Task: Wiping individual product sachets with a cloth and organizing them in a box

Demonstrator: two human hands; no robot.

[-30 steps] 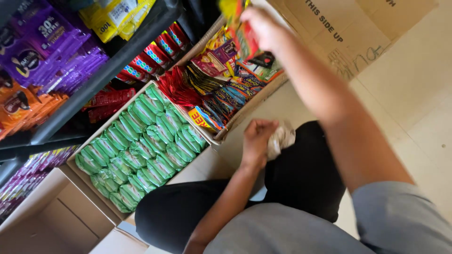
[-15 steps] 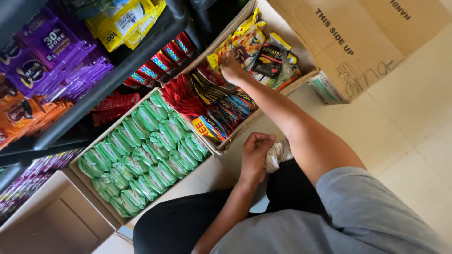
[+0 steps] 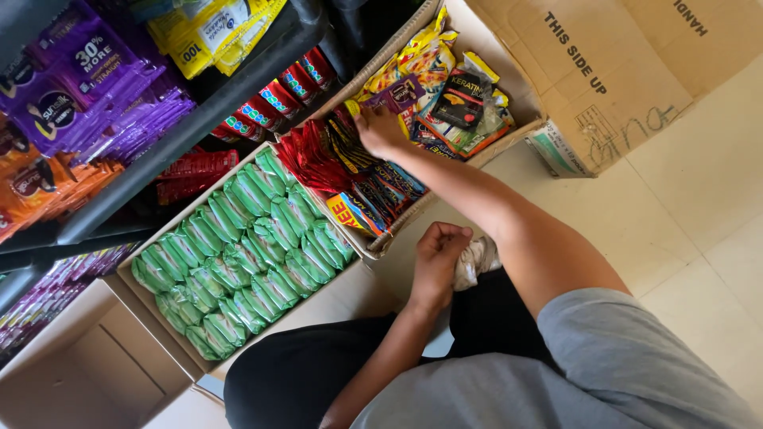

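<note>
My right hand reaches into a cardboard box of mixed sachets. Its fingers rest on the dark and red sachet strips, just below a purple sachet. Whether it grips any packet is hidden. My left hand is a fist by my knee, closed on a crumpled white cloth. I am crouched in black trousers and a grey shirt.
A box of green packets lies left of the sachet box. A dark shelf rail carries purple, orange, yellow and red packets above. A large cardboard carton stands at the upper right, and an empty box at the lower left. The floor is pale tile.
My right hand came down from high over the box, where it held yellow packets, and now lies on the sachets inside. The left fist stayed at my knee.
</note>
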